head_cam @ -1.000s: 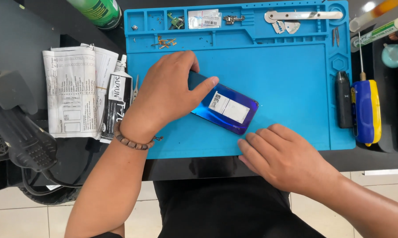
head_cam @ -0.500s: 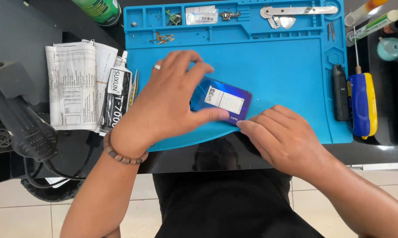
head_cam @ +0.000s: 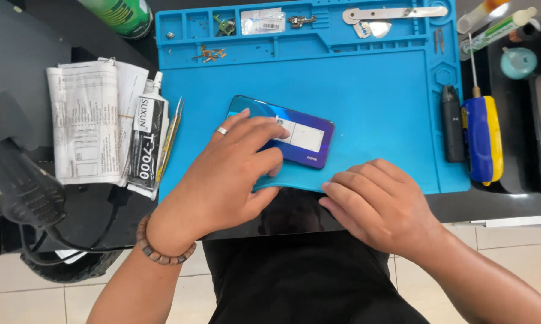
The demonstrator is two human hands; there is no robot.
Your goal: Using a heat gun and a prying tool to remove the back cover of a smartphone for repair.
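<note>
On the blue silicone work mat [head_cam: 372,96], the glossy blue-purple phone [head_cam: 303,135] now lies flatter and farther out, my left hand [head_cam: 228,174] pinning it fingers-spread, my right hand [head_cam: 381,204] loosely curled, holding nothing, at the near edge.

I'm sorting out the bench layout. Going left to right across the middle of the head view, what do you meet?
Folded paper sheets → black glue tube → left hand on the blue phone → right hand on the blue mat's near edge → black pen-shaped tool → blue and yellow screwdriver.

head cam, looks straight down, close
</note>
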